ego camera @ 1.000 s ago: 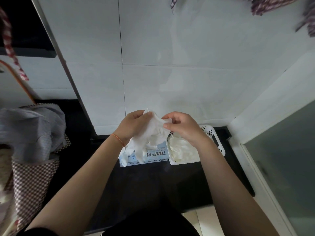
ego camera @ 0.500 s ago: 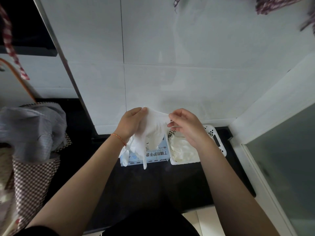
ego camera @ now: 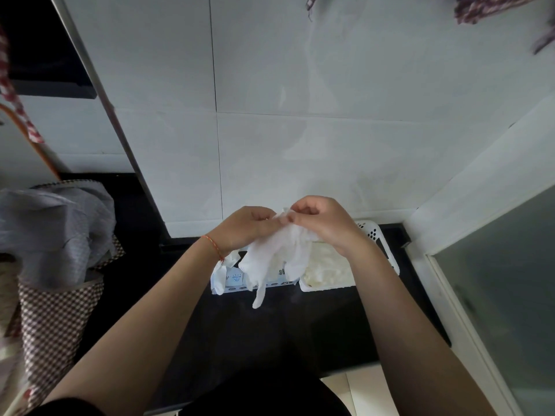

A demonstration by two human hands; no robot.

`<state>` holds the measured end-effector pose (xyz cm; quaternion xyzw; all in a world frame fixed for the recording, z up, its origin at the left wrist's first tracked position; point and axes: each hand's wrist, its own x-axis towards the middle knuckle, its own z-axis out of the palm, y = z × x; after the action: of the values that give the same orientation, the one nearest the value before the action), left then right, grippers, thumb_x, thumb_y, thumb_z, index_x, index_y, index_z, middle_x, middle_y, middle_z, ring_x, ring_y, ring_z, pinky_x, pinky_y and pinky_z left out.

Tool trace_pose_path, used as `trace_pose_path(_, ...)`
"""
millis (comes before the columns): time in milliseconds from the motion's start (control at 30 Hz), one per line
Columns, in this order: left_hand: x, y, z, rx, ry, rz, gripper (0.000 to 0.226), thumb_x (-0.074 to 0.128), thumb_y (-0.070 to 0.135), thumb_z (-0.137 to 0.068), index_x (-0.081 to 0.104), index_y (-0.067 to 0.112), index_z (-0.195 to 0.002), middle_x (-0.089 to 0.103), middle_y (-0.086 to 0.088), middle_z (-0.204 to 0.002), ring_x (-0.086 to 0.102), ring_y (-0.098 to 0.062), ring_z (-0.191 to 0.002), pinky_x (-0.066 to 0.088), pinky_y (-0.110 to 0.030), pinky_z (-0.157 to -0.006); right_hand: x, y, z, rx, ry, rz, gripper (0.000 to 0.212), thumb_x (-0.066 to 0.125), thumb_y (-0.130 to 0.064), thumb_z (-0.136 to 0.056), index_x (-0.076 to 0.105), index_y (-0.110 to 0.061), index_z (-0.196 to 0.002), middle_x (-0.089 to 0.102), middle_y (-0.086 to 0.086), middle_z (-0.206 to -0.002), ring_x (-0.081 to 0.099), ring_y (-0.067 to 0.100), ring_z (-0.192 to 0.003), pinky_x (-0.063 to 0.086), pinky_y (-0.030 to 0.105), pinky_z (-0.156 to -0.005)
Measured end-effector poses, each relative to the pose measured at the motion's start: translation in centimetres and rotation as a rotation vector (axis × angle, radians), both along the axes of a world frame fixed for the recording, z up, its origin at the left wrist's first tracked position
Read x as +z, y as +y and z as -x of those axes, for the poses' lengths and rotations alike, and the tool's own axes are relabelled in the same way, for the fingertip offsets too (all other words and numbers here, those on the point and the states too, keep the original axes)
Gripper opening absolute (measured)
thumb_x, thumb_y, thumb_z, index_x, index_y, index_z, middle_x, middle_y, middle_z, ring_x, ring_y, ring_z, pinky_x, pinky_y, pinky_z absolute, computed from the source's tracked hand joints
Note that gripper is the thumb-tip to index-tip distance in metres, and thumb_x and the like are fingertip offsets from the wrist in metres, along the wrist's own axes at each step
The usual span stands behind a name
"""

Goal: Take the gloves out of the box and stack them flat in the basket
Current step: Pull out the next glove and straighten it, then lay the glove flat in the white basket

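both hands (ego camera: 246,228) (ego camera: 326,223) pinch the glove (ego camera: 280,256) cuff; it hangs fingers-down.

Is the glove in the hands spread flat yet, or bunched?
Bunched: the glove hangs crumpled from both hands, one finger dangling down.

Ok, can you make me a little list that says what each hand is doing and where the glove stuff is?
left hand: pinching the top edge of a white glove
right hand: pinching the same edge, close beside the left hand
glove: held in the air, fingers hanging down, not flat yet
box: on the dark counter, under the glove, another glove poking out
basket: white, right of the box, with a pale pile of gloves inside
wall: white tiles behind
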<state>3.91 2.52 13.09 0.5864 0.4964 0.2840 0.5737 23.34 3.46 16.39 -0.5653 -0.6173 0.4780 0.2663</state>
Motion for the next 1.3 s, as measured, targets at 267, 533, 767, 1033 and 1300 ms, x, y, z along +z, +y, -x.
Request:
trace_pose_path(267, -3.3, 0.6, 0.7, 0.005, 0.074, 0.08, 0.022, 0.078, 0.024, -0.083, 0.073, 0.004, -0.088, 0.066, -0.002, -0.077, 0.057, -0.012, -0.072, 0.045, -0.025, -0.075, 0.8, 1.0, -1.5, -0.167, 0.031, -0.142, 0.008, 0.068, -0.017, -0.089, 0.061, -0.018, -0.086, 0.058, -0.009, -0.074, 0.05, -0.004, -0.058, 0.041, 0.01, -0.056)
trace_pose_path(533, -5.3, 1.9, 0.4, 0.024, -0.038, 0.191, 0.03, 0.082, 0.034, -0.075, 0.069, 0.007, -0.081, 0.06, -0.011, -0.077, 0.055, -0.023, -0.069, 0.045, -0.036, -0.07, -2.5, 1.2, -4.5, -0.293, 0.081, 0.01, 0.008, 0.063, -0.023, -0.092, 0.059, -0.015, -0.091, 0.055, -0.009, -0.063, 0.048, 0.006, -0.055, 0.036, 0.021, -0.054)
trace_pose_path(767, -8.7, 4.5, -5.4, 0.065, 0.083, 0.225, 0.014, 0.075, 0.026, -0.085, 0.072, 0.013, -0.089, 0.071, 0.0, -0.079, 0.063, -0.011, -0.068, 0.051, -0.024, -0.066, -8.3, 2.2, -9.4, -0.484, -0.08, 0.106, 0.015, 0.057, -0.026, -0.095, 0.058, -0.014, -0.104, 0.064, 0.001, -0.094, 0.057, 0.01, -0.073, 0.042, 0.014, -0.044)
trace_pose_path(1033, -12.0, 7.7, -13.0, 0.056, 0.386, 0.095, 0.011, 0.07, 0.028, -0.088, 0.07, 0.017, -0.086, 0.06, 0.005, -0.075, 0.052, -0.012, -0.068, 0.044, -0.022, -0.062, -13.8, 3.2, -15.7, -0.441, -0.346, 0.067, 0.008, 0.052, -0.022, -0.098, 0.053, -0.016, -0.103, 0.054, -0.009, -0.083, 0.051, 0.003, -0.072, 0.036, 0.021, -0.059)
trace_pose_path(1300, -13.4, 7.3, -19.2, 0.089, 0.911, -0.63, 0.028, 0.057, -0.001, -0.079, 0.067, 0.01, -0.103, 0.063, -0.008, -0.099, 0.063, -0.033, -0.083, 0.051, -0.041, -0.072, -16.4, 5.0, -20.6, -0.257, -0.682, -0.129, 0.024, 0.043, -0.021, -0.104, 0.049, -0.014, -0.125, 0.064, 0.002, -0.105, 0.065, 0.025, -0.089, 0.044, 0.032, -0.068)
